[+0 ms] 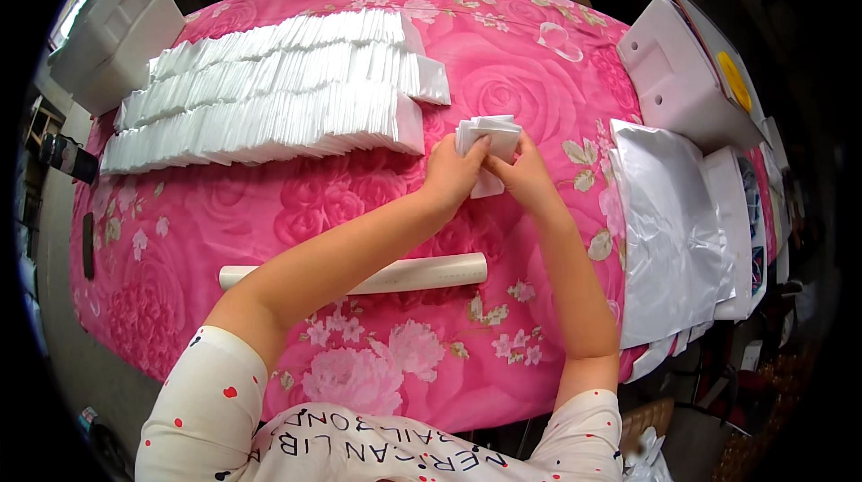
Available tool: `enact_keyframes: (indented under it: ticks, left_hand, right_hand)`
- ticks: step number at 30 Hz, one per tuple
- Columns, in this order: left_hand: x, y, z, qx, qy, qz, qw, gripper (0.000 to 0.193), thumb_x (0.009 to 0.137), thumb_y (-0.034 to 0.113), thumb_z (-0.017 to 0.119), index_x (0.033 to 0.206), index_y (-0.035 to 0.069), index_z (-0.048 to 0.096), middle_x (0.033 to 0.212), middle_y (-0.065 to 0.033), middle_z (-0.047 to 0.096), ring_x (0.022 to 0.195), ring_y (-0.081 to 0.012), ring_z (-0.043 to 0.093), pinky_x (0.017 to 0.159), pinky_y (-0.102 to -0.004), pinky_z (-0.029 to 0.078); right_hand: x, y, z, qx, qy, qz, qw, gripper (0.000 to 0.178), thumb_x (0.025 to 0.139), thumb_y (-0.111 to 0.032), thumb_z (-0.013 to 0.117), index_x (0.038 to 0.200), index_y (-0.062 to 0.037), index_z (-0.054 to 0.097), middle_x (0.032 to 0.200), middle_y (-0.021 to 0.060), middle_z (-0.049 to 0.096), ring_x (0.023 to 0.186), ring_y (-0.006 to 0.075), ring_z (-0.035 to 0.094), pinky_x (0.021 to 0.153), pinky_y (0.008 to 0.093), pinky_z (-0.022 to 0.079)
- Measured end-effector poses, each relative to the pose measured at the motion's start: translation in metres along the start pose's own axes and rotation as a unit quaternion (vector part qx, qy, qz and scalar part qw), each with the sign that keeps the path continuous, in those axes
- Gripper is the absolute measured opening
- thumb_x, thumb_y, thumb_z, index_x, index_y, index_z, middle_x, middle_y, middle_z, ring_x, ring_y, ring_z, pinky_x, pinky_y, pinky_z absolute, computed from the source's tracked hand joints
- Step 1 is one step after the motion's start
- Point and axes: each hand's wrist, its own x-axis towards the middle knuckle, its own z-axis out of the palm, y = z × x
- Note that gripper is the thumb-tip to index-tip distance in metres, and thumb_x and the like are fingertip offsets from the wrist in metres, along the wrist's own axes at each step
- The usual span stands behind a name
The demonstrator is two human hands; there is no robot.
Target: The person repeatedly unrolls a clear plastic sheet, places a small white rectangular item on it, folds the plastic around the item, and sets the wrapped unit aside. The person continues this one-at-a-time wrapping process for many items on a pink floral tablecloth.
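Between my two hands is a small stack of folded white sheets (496, 127), held above the table right of its middle. My left hand (452, 172) grips the stack from the left, its thumb pressed on the front. From the right, my right hand (523, 175) closes on the same stack, with some fingers hidden behind it. Part of a white sheet hangs down below my thumbs. To the left, three long rows of similar folded white sheets (269, 127) stand packed on edge. Under my left forearm lies a white tube (422, 274).
A pink floral cloth (359, 203) covers the table. Large flat white plastic sheets (669, 239) lie along the right edge. A white foam box (669, 64) stands at the far right, another white box (126, 42) at the far left. A dark cylindrical object (70, 159) sits by the left edge.
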Motion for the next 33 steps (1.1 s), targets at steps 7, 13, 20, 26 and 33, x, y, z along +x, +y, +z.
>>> enact_keyframes:
  ticks: [7,13,20,26,33]
  left_hand:
    - [-0.13,0.014,-0.03,0.013,-0.129,0.292,0.948,0.062,0.085,0.025,0.065,0.13,0.003,0.029,0.112,-0.008,0.051,0.103,-0.0149,0.049,0.088,-0.0304,0.041]
    - [-0.191,-0.053,-0.07,0.161,-0.106,0.3,0.934,0.114,0.055,0.041,0.085,0.141,0.005,0.018,0.115,-0.0149,0.051,0.107,-0.0276,0.051,0.094,-0.0398,0.04]
    - [-0.196,-0.068,-0.078,0.149,-0.168,0.309,0.924,0.121,0.055,0.038,0.085,0.143,0.004,0.008,0.121,-0.0174,0.047,0.115,-0.0324,0.045,0.101,-0.0443,0.031]
    - [-0.194,-0.062,-0.074,0.272,-0.14,0.336,0.891,0.099,0.061,0.019,0.081,0.136,0.004,0.019,0.119,-0.0158,0.047,0.11,-0.0302,0.05,0.095,-0.041,0.038]
    - [-0.201,-0.026,-0.084,0.389,-0.101,0.351,0.846,0.077,0.058,0.014,0.079,0.123,-0.001,0.041,0.092,-0.0127,0.058,0.086,-0.0313,0.055,0.086,-0.0371,0.04]
  right_hand:
    - [-0.135,-0.046,0.052,0.105,-0.003,-0.144,0.984,0.096,0.072,-0.003,0.074,0.142,-0.0031,0.009,0.126,0.0146,0.046,0.111,0.0219,0.052,0.091,0.0331,0.045]
    - [-0.212,0.011,0.084,-0.055,-0.048,-0.138,0.988,0.11,0.062,-0.016,0.082,0.143,-0.0027,0.01,0.134,0.018,0.04,0.121,0.0308,0.043,0.099,0.0407,0.038]
    - [-0.224,0.029,0.089,-0.111,-0.051,-0.141,0.982,0.115,0.061,-0.011,0.082,0.145,-0.0062,0.004,0.13,0.016,0.043,0.119,0.0268,0.047,0.097,0.0384,0.041]
    - [-0.211,0.033,0.088,-0.217,-0.026,-0.137,0.966,0.108,0.057,-0.015,0.082,0.142,-0.0037,0.017,0.122,0.0113,0.05,0.113,0.027,0.046,0.1,0.038,0.034]
    - [-0.223,0.006,0.081,-0.243,-0.019,-0.142,0.959,0.103,0.057,-0.015,0.08,0.141,-0.0044,0.022,0.133,0.0132,0.041,0.121,0.0314,0.037,0.101,0.0431,0.032]
